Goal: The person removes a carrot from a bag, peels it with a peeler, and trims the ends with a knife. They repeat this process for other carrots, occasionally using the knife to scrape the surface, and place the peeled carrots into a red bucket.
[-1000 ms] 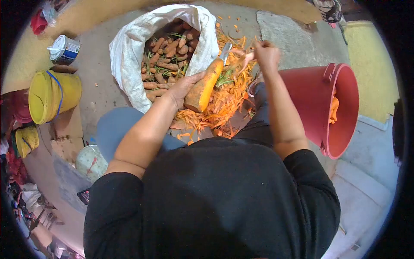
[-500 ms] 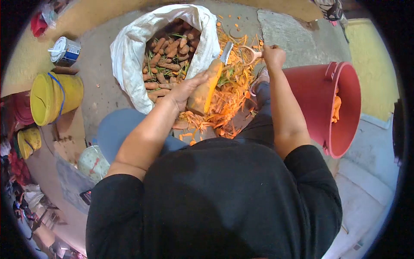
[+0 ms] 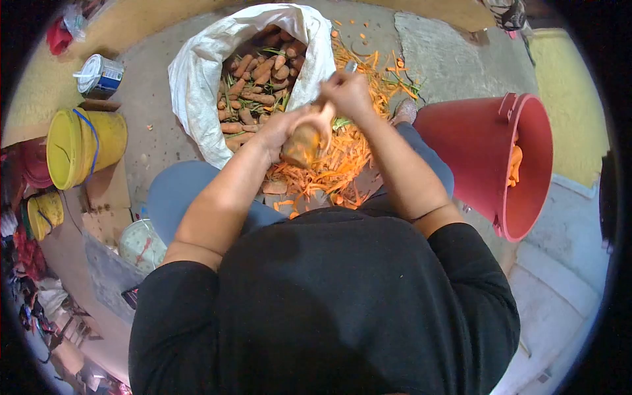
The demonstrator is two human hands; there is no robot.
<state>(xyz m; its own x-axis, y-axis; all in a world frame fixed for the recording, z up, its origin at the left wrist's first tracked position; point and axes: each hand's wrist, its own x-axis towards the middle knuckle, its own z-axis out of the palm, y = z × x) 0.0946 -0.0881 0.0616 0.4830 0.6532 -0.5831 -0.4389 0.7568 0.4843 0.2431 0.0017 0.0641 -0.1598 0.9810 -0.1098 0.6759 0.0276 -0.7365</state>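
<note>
My left hand (image 3: 282, 135) is wrapped round a thick carrot (image 3: 301, 153), whose brownish, soil-stained end points toward me. In my closed right hand (image 3: 347, 93) is a peach-coloured Y-shaped peeler (image 3: 322, 124), its forked head lying over the carrot. The hands are close together, and the far part of the carrot is hidden behind them. Below them spreads a heap of orange peelings (image 3: 342, 158) with some green bits. An open white sack (image 3: 197, 85) of unpeeled carrots (image 3: 260, 82) stands just beyond my left hand.
On the right a large red bucket (image 3: 461, 141) leans with its mouth toward me, peeled carrots (image 3: 515, 161) inside. Yellow buckets (image 3: 99, 148) and a small white-and-blue tub (image 3: 102, 76) stand along the left wall. My feet and knees flank the peelings.
My right hand has swung left and toward me, bringing the peeler from beyond the peelings onto the carrot. My left hand still grips the carrot, now tilted more toward me.
</note>
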